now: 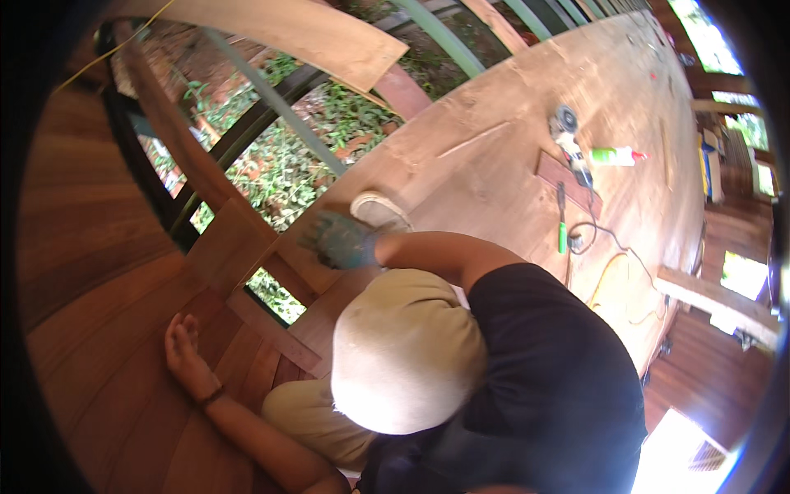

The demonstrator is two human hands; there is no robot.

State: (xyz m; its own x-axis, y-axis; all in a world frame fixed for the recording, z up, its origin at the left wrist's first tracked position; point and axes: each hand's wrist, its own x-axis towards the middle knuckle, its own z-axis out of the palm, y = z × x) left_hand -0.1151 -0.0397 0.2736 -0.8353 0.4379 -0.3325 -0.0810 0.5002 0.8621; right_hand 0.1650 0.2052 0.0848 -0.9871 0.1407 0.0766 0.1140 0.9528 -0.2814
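Observation:
My left hand (189,358) is bare, with a dark band at the wrist. It lies against the reddish-brown plank wall (107,329), fingers loosely extended and holding nothing. A worn grey-green work glove covers my right hand (341,240), which is slightly blurred. Its fingers are spread at the edge of the plywood floor (461,198), beside my light-coloured shoe (380,211), and no object shows in it. Between the two hands, a square wood panel (230,247) meets the wall, and a narrow board (271,329) runs beside a small gap in the floor.
On the plywood at right lie an angle grinder (569,140) with its cord, a green-handled chisel-like tool (562,218), a dark wood piece (555,177) and a green-white bottle (615,156). Open floor framing (276,107) shows plants below. A long board (288,33) spans it.

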